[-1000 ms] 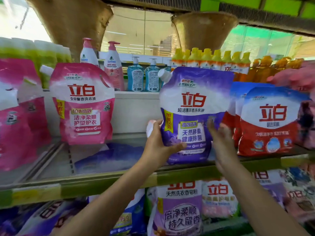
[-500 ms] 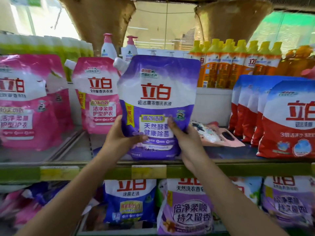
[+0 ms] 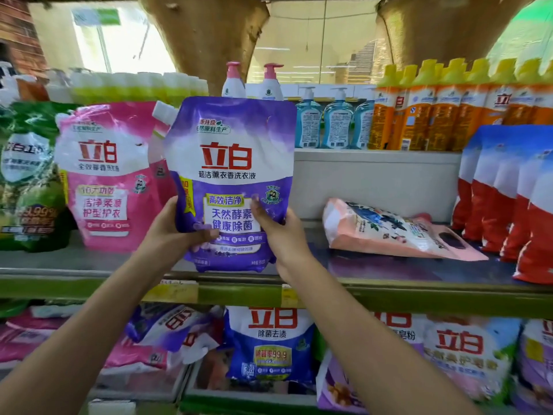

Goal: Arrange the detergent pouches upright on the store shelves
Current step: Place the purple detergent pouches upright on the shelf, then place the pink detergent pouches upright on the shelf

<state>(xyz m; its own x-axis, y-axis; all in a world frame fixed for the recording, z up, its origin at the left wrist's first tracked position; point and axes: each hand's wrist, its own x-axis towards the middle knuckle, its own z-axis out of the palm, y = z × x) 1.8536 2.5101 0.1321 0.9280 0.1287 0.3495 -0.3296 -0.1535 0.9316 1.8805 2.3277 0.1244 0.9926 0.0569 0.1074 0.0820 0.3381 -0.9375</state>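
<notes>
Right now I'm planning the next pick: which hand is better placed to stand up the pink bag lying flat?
Right. The right hand sits nearer the pink bag lying right of the purple pouch; the left hand is on the far side.

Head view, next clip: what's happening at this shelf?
A person is stocking detergent. Both hands, left hand and right hand, grip the lower part of a purple pouch, holding it upright at the front of the middle shelf beside a standing pink pouch. To the right, a peach pouch lies flat, and red-and-blue pouches stand in a row.
</notes>
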